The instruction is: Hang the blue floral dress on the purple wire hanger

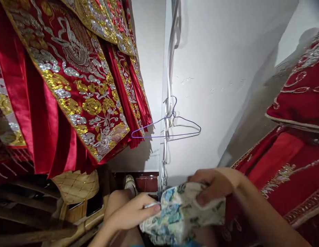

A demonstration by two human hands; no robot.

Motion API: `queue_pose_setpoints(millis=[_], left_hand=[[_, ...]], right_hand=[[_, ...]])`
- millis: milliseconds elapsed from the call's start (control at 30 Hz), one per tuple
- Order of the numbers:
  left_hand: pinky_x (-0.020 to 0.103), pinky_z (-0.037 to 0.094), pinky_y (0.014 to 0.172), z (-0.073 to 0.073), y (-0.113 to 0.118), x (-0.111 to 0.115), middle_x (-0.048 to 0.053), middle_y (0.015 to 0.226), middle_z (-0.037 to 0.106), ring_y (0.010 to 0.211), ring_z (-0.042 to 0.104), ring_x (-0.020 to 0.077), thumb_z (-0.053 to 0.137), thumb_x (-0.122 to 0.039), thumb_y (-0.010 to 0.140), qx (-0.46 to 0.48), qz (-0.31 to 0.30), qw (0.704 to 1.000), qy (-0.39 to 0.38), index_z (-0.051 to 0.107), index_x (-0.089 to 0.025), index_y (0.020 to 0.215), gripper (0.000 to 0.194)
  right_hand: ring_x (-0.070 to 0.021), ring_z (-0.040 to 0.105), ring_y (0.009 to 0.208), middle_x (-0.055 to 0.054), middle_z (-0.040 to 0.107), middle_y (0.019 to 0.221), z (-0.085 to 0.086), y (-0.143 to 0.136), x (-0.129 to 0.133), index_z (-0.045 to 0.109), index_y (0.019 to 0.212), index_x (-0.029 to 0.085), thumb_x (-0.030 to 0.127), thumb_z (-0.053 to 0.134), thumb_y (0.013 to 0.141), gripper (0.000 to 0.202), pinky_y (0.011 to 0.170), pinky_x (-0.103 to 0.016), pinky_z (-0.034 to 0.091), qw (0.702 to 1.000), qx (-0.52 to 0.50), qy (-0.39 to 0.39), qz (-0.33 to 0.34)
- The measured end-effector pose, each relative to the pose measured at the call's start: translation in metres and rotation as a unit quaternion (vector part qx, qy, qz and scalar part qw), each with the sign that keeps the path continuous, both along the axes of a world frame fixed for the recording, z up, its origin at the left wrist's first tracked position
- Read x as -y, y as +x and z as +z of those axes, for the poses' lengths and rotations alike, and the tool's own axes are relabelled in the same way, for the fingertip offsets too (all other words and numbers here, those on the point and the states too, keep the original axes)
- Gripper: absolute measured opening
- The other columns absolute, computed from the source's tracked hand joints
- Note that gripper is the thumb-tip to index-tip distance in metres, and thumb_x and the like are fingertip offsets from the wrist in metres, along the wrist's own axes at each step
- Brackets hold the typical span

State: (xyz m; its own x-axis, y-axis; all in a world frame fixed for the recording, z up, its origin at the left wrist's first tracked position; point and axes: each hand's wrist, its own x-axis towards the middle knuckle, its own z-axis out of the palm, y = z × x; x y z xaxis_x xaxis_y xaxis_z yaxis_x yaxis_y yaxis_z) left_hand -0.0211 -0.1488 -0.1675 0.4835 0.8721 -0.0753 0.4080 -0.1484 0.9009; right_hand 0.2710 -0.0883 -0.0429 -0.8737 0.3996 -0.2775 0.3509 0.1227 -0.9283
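A light cloth (172,214) with a blue and green print lies bunched between my two hands, low in the view. My left hand (135,211) is closed on the cloth's left edge, thumb on top. A thin pale bar shows between that thumb and fingers; I cannot tell what it belongs to. My right hand (216,185) grips the cloth's upper right side, slightly blurred. Above them, a thin purple clothes hanger (166,136) hangs by its hook from a white cord or strip running down the wall, with nothing on it.
Red garments with gold and silver embroidery (92,106) hang at the left. Another beaded red garment (298,151) stands at the right. Below left are a chair with a quilted cushion (75,187) and wooden bars. A shoe (130,183) is on the red tiled floor (146,183).
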Motion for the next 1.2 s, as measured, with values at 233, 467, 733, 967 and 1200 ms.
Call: queue_pose_setpoints(millis=[233, 467, 733, 967, 1200], left_hand=[[0.041, 0.038, 0.106, 0.027, -0.067, -0.012, 0.006, 0.081, 0.076, 0.084, 0.068, 0.0277, 0.079, -0.032, 0.072, -0.043, 0.179, 0.961, 0.205, 0.076, -0.027, 0.073, 0.006], [0.062, 0.027, 0.113, 0.077, -0.077, -0.017, 0.011, 0.132, 0.068, 0.136, 0.048, 0.0368, 0.039, -0.031, 0.095, -0.344, 0.175, 0.898, 0.209, 0.074, -0.023, 0.104, 0.037], [0.039, 0.048, 0.085, 0.078, -0.069, -0.031, 0.012, 0.099, 0.072, 0.095, 0.067, 0.0304, 0.028, -0.039, 0.098, -0.316, 0.249, 0.9, 0.167, 0.067, -0.021, 0.097, 0.043], [0.035, 0.047, 0.084, 0.09, -0.054, -0.061, 0.007, 0.084, 0.068, 0.087, 0.061, 0.025, 0.043, -0.048, 0.088, -0.024, 0.31, 0.919, 0.242, 0.061, -0.017, 0.076, 0.038], [0.028, 0.046, 0.075, 0.12, -0.034, -0.104, 0.005, 0.086, 0.068, 0.081, 0.06, 0.0189, 0.057, -0.037, 0.083, 0.141, 0.328, 0.905, 0.232, 0.068, -0.014, 0.096, 0.028]], right_hand=[[-0.0234, 0.068, 0.101, -0.007, 0.072, 0.118, -0.023, -0.016, -0.066, 0.071, 0.117, 0.02, 0.01, 0.052, 0.072, 0.05, 0.082, -0.031, 0.052, 0.881, -0.067, 0.356, -0.305], [-0.0277, 0.064, 0.106, -0.009, 0.072, 0.112, -0.07, -0.057, -0.113, 0.069, 0.112, 0.02, 0.024, 0.051, 0.08, 0.038, 0.089, -0.037, 0.048, 0.868, -0.093, 0.339, -0.349], [-0.0168, 0.051, 0.061, 0.0, 0.062, 0.067, -0.064, -0.016, -0.082, 0.063, 0.076, 0.02, 0.025, 0.06, 0.067, 0.01, 0.056, -0.026, 0.034, 0.839, -0.043, 0.33, -0.431], [-0.0127, 0.044, 0.054, 0.004, 0.056, 0.057, -0.055, 0.01, -0.05, 0.06, 0.078, 0.02, 0.026, 0.059, 0.068, 0.013, 0.052, -0.024, 0.03, 0.838, -0.096, 0.305, -0.442], [-0.0131, 0.049, 0.057, 0.004, 0.057, 0.06, -0.054, 0.005, -0.036, 0.056, 0.074, 0.02, 0.019, 0.054, 0.069, 0.005, 0.053, -0.023, 0.034, 0.851, -0.15, 0.294, -0.408]])
